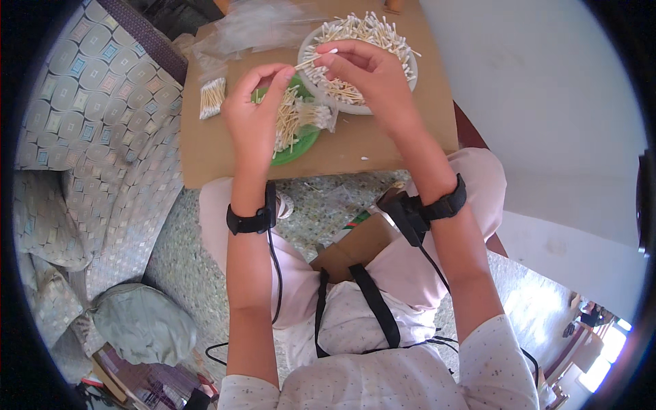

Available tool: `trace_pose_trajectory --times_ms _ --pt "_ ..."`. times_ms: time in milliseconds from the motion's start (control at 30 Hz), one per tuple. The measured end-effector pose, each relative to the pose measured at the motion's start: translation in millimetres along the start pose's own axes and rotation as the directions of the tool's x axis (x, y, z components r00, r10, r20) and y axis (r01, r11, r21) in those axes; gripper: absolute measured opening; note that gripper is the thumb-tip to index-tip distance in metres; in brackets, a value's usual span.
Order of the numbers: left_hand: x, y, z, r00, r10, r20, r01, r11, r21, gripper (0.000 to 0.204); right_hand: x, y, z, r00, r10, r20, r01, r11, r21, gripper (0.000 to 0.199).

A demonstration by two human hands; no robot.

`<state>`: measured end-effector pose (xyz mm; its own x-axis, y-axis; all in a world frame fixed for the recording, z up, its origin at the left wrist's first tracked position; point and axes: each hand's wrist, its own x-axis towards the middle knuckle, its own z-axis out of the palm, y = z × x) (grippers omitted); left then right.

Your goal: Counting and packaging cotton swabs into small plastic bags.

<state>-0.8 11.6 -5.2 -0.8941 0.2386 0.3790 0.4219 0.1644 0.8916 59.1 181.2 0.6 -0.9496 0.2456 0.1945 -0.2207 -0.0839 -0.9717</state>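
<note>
My right hand (pixel 365 68) pinches a single cotton swab (pixel 316 58) with a wooden stick, held over a white bowl (pixel 355 107) piled with several more swabs. My left hand (pixel 254 113) is raised beside it, fingers curled, its fingertips near the stick's free end. Under my left hand lies a green plate (pixel 301 145) holding a clear bag (pixel 304 116) stuffed with swabs. Both hands hover above a brown cardboard surface (pixel 383 147).
A small filled packet of swabs (pixel 212 97) lies at the cardboard's left edge. Empty clear bags (pixel 256 31) are heaped at the far side. A patterned sofa (pixel 89 143) runs along the left, a white wall on the right. Speckled floor shows below.
</note>
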Motion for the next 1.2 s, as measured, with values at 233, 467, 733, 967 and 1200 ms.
trace_pose_trajectory --times_ms 233,467,733,967,1200 --pt "-4 1 7 0.98 0.186 -0.071 -0.179 0.979 0.096 0.01 0 -2 2 0.993 0.016 -0.114 -0.008 0.997 0.071 0.024" --pt "-4 -2 6 0.923 0.385 -0.002 -0.358 0.86 0.363 0.02 3 -5 -7 0.991 -0.038 -0.131 0.04 0.999 0.014 0.026" --pt "-3 -6 -7 0.732 0.348 0.586 -0.532 0.829 0.172 0.055 4 -18 -34 0.977 -0.071 -0.203 0.001 0.945 -0.326 0.022" --pt "0 -12 -7 0.805 0.197 0.559 -0.396 0.88 0.261 0.051 1 -7 -25 0.959 -0.213 -0.186 0.123 0.906 -0.404 0.018" --pt "0 -5 -8 0.85 0.236 0.47 -0.41 0.857 0.311 0.047 -3 -23 -28 0.972 -0.15 -0.182 0.003 0.778 -0.628 0.02"
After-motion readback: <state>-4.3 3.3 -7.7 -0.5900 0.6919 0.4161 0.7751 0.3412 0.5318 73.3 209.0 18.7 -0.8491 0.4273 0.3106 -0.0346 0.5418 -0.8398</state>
